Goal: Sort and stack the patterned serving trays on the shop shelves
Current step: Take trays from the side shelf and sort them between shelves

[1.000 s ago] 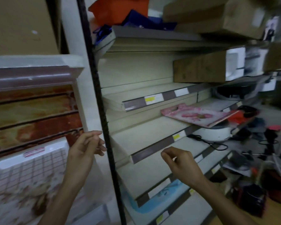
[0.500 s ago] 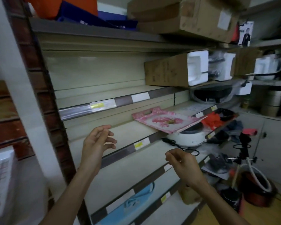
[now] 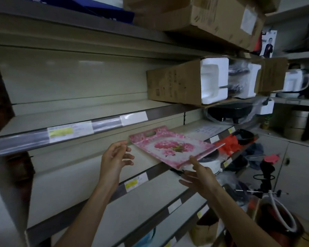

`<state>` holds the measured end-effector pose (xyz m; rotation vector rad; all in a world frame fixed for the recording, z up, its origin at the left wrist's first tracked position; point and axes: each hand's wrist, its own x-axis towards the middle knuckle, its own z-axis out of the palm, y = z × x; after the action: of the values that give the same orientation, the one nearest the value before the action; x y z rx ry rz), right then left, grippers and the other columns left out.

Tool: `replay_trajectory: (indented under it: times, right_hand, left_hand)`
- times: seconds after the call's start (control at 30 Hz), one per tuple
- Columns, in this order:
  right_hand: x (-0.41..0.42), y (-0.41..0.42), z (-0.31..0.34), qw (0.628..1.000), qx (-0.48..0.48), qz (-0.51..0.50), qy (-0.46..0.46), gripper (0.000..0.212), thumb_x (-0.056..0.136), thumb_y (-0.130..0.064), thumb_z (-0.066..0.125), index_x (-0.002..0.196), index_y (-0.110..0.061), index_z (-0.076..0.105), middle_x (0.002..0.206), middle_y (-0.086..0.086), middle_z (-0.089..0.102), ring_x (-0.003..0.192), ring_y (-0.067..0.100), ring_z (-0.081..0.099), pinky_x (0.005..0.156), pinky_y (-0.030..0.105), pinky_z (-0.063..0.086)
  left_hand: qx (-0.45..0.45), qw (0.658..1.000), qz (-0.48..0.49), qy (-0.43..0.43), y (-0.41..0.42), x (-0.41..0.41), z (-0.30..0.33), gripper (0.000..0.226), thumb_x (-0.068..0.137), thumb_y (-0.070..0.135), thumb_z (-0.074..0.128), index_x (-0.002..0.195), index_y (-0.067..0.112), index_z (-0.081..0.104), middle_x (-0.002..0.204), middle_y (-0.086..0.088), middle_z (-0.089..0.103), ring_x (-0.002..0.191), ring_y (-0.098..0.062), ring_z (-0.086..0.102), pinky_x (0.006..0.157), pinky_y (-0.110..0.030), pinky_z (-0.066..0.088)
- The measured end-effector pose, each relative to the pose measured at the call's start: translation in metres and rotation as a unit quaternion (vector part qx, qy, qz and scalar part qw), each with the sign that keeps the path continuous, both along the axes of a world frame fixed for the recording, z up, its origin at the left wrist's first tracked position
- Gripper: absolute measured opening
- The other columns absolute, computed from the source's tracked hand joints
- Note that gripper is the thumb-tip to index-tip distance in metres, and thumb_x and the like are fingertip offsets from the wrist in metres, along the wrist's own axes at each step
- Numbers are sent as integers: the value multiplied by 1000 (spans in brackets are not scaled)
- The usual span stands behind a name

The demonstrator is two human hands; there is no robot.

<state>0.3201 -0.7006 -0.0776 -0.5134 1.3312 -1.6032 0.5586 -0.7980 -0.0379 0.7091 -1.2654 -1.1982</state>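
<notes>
The left hand point(image 3: 115, 157) hangs with fingers loosely spread, empty, just beside the flat pink flower-printed serving tray point(image 3: 171, 146) lying on the cream shop shelf point(image 3: 89, 168). The right hand point(image 3: 201, 177), fingers straight, reaches its near corner. Farther right, an open brown cardboard box point(image 3: 175, 82) holds white foam packing point(image 3: 213, 81).

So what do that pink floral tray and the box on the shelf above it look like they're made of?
The pink floral tray looks like rigid plastic or melamine with a printed, fairly glossy face: it is thin, flat, and has a moulded handle slot. I cannot tell which. The box is plain brown corrugated cardboard, matte, with white foam packing showing at its open end.
</notes>
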Motion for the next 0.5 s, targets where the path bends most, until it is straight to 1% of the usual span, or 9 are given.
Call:
replay_trajectory:
  times: [0.07, 0.17, 0.27, 0.37, 0.43, 0.5]
  right_hand:
    - [-6, -13, 0, 999, -9, 19, -34, 25, 94, -35, 59, 91, -10, 54, 104, 22, 61, 105, 39, 62, 93, 56, 52]
    - [-15, -32, 1, 996, -32, 13, -81, 23, 97, -23, 56, 107, -2, 56, 108, 24, 64, 106, 42, 63, 94, 58, 51]
    - [-19, -45, 3, 996, -28, -14, -84, 7, 96, -7, 51, 100, -3, 53, 105, 23, 63, 102, 41, 62, 90, 59, 52]
    - [-24, -53, 0, 997, -17, -30, -62, 6, 93, 0, 47, 98, -3, 50, 104, 21, 62, 101, 40, 62, 81, 56, 55]
    - [-30, -53, 0, 998, -15, -43, -53, 6, 92, 2, 46, 95, -1, 50, 103, 20, 62, 100, 40, 62, 75, 53, 56]
    - [-37, -48, 1, 997, -13, -56, -51, 5, 89, 4, 46, 90, 1, 50, 97, 19, 61, 96, 38, 62, 67, 50, 57]
  left_hand:
    - [23, 1000, 8, -4, -19, -12, -3, 18, 99, 6, 48, 110, 4, 62, 88, -9, 61, 66, -22, 62, 56, -31, 53]
    - [75, 997, 13, -6, -47, -29, -8, 15, 99, 8, 49, 104, 8, 62, 93, -10, 61, 72, -25, 62, 61, -33, 54]
    - [148, 989, 0, 2, -73, -43, -17, 12, 97, 8, 51, 107, 7, 59, 98, -12, 59, 76, -27, 62, 67, -38, 56]
    - [230, 972, -39, 30, -90, -55, -26, 23, 97, 6, 52, 120, 2, 53, 104, -15, 57, 88, -34, 63, 83, -47, 55]
    - [278, 958, -53, 53, -95, -62, -29, 32, 97, 4, 51, 128, -2, 48, 116, -20, 54, 99, -41, 61, 92, -55, 51]
    - [309, 947, -53, 77, -97, -69, -29, 39, 98, 5, 51, 135, -1, 43, 133, -26, 45, 111, -47, 56, 96, -60, 48]
